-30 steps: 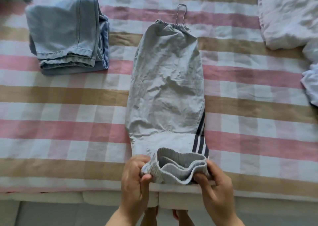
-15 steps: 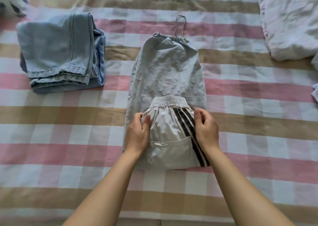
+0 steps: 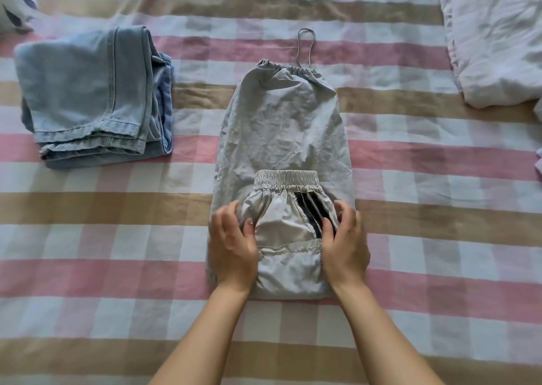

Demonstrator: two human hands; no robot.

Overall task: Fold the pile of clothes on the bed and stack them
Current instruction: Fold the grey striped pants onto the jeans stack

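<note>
Left hand (image 3: 231, 246) and right hand (image 3: 346, 243), held apart with fingers curved, flank the folded-over waistband end of the grey trousers (image 3: 281, 126). Whether they grip cannot be told. The trousers lie on the checked bedsheet (image 3: 425, 208), their long axis running straight away from the hands, cuffs farthest. The folded jeans (image 3: 88, 91) lie beyond and outboard of the left hand.

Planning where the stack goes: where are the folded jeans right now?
Head view, upper left: the folded jeans lie on the checked bedsheet, left of the grey track pants and not touching them.
</note>
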